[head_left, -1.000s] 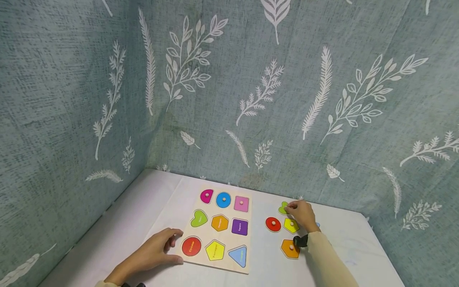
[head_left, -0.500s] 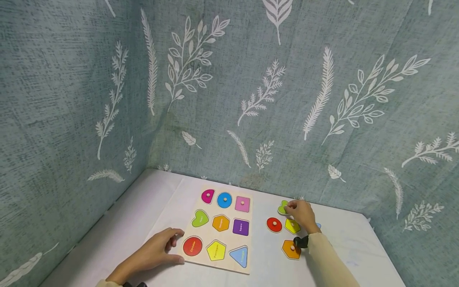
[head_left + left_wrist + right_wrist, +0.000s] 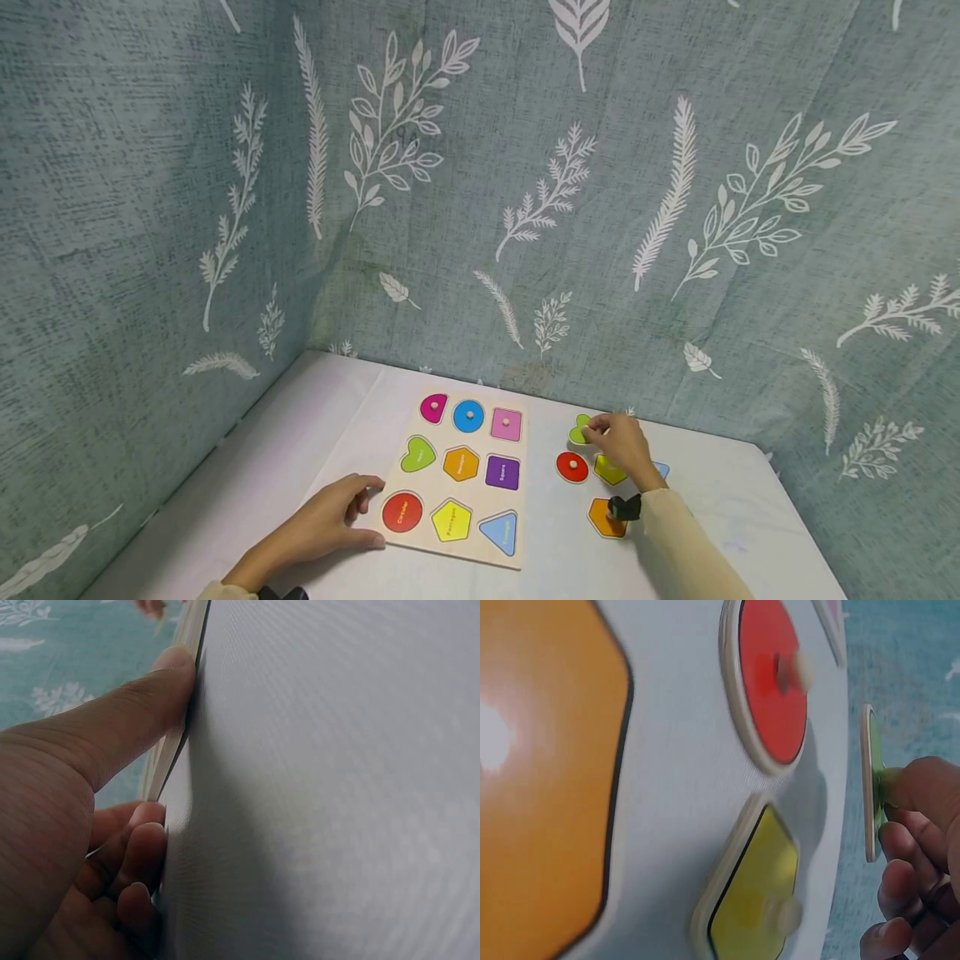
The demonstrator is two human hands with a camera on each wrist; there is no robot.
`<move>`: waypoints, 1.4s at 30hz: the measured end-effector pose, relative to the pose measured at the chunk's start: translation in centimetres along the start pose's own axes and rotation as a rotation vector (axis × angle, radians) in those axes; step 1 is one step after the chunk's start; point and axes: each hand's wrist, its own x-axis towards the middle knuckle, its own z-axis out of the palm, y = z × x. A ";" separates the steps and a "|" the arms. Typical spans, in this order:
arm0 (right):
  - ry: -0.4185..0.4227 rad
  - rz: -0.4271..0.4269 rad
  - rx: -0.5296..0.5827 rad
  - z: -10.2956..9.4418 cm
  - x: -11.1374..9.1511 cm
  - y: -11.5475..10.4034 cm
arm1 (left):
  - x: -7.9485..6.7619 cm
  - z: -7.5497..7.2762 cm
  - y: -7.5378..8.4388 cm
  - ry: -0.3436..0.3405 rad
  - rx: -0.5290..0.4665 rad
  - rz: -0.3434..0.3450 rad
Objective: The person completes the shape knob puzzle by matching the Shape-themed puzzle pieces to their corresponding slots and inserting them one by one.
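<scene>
A wooden shape puzzle board (image 3: pixel 480 492) lies at the middle of the table. At its near left corner rests my left hand (image 3: pixel 322 521), the straight thumb (image 3: pixel 142 712) along the near edge and the other fingers by the left edge. My right hand (image 3: pixel 626 446) pinches the knob of a green heart puzzle piece (image 3: pixel 578 428), lifted off the table in the right wrist view (image 3: pixel 868 784). Below it lie a red circle piece (image 3: pixel 572 467), a yellow pentagon piece (image 3: pixel 609 471) and an orange hexagon piece (image 3: pixel 602 518), partly covered by the wrist strap.
A light blue piece (image 3: pixel 661 469) shows partly behind the right wrist. Knobbed magenta semicircle (image 3: pixel 433 408), blue circle (image 3: pixel 468 416) and pink square (image 3: pixel 506 424) pieces sit in the board's far row. A leaf-patterned cloth (image 3: pixel 480 208) hangs behind the white table.
My right hand has raised the green heart piece and carried it a little to the left, uncovering more of the light blue piece. My left hand stays at the board's corner.
</scene>
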 end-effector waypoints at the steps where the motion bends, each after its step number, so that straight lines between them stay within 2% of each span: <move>1: 0.002 -0.015 0.005 0.1 0.0 -0.2 | 0.0 0.0 0.0 -0.001 -0.002 0.003; 21: -0.003 -0.166 0.021 1.8 -0.7 -4.5 | 0.1 0.1 0.0 0.002 0.011 -0.020; 29: -0.033 -0.206 -0.005 2.5 -0.9 -6.4 | 0.2 0.2 0.0 0.002 0.013 -0.015; 36: -0.055 -0.269 0.019 3.5 -1.0 -8.2 | 0.0 0.1 0.2 0.004 0.005 -0.030; 42: -0.079 -0.274 0.039 4.7 -1.1 -9.8 | -0.1 0.0 0.3 0.003 -0.002 -0.012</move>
